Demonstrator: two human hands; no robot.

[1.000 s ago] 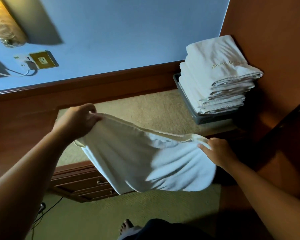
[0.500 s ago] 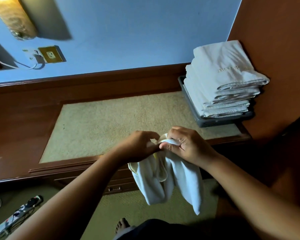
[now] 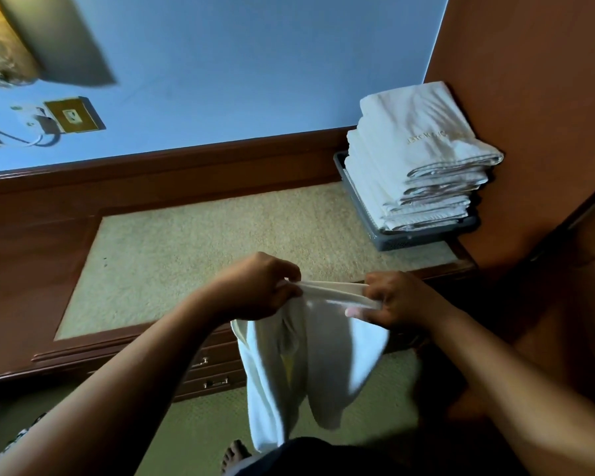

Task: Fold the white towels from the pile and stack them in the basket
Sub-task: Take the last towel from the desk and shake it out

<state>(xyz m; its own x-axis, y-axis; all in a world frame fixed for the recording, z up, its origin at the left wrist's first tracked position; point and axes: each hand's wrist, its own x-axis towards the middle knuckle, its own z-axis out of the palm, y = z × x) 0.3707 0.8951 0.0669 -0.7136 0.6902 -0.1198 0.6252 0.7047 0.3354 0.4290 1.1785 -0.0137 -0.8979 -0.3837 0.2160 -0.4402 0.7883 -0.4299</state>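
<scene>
Down by the camera, bare toes [image 3: 234,454] stand on the carpet in front of the table [image 3: 186,255]. Above them hangs the white towel [image 3: 310,365], doubled over and drooping in front of the table's front edge, where it covers part of the drawers [image 3: 215,383] under the table top.

Both hands are on the towel's top hem. The left grip [image 3: 258,292] is clenched round one end, and the right grip [image 3: 397,300] pinches the other. The hem runs taut between them, just above the table's front edge. Behind the hands lies the table's beige top.

Over at the table's far right corner sits the grey basket [image 3: 413,240]. It holds a tall stack of folded towels [image 3: 416,159] that rises well above the rim, and the top one shows stitched lettering, too small to read.

Farthest off, on the blue wall behind the table's left end, there is a brass socket plate [image 3: 73,115] with a white plug beside it.
</scene>
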